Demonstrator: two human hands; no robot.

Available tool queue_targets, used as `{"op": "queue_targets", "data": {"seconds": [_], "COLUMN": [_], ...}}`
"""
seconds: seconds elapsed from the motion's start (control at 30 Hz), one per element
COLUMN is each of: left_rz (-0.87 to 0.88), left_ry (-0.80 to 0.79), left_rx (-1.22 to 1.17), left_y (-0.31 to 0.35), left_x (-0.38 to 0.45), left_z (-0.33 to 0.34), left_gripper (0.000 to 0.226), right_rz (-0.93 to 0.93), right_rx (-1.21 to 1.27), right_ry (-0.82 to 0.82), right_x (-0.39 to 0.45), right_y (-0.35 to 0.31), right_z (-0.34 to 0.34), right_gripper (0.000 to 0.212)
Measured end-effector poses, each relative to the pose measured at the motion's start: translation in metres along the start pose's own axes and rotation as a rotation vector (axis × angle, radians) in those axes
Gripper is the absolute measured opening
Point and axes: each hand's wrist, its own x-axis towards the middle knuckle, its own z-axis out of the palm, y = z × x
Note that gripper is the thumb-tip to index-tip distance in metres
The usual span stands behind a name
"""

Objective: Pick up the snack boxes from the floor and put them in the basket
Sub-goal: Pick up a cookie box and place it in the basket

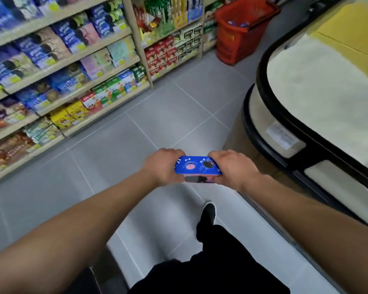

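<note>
A blue snack box (197, 167) with cookie pictures is held out in front of me above the grey floor. My left hand (163, 166) grips its left end and my right hand (232, 168) grips its right end. A second box seems to lie under the blue one, its edge showing between my hands. The red plastic basket (232, 41) stands on the floor far ahead by the shelf end, with a few blue boxes inside it.
Shelves (62, 66) full of snack packs run along the left of the aisle. A cream chest freezer (319, 85) with a black rim fills the right side. My dark trousers and one shoe (208, 211) show below on the grey tiled floor (168, 113).
</note>
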Motion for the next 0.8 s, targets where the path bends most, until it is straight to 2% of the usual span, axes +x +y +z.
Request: {"op": "queue_targets", "data": {"seconds": [0.13, 0.33, 0.5, 0.8], "left_rz": [-0.083, -0.112, -0.07, 0.131], "left_ry": [-0.007, 0.02, 0.025, 0.005], "left_rx": [0.005, 0.0, 0.012, 0.017], "left_y": [-0.015, -0.034, -0.074, -0.146], "left_x": [0.084, 0.188, 0.298, 0.497], "left_z": [-0.046, -0.117, -0.161, -0.256], "left_gripper": [0.051, 0.049, 0.048, 0.05], "right_rz": [-0.008, -0.057, -0.021, 0.103], "right_rx": [0.013, 0.018, 0.03, 0.091], "right_ry": [-0.044, -0.051, -0.057, -0.02], "right_x": [0.087, 0.2, 0.301, 0.469], "right_y": [0.042, 0.092, 0.13, 0.187], "right_z": [-0.047, -0.113, -0.156, -0.234], "right_gripper": [0.057, 0.058, 0.063, 0.067]}}
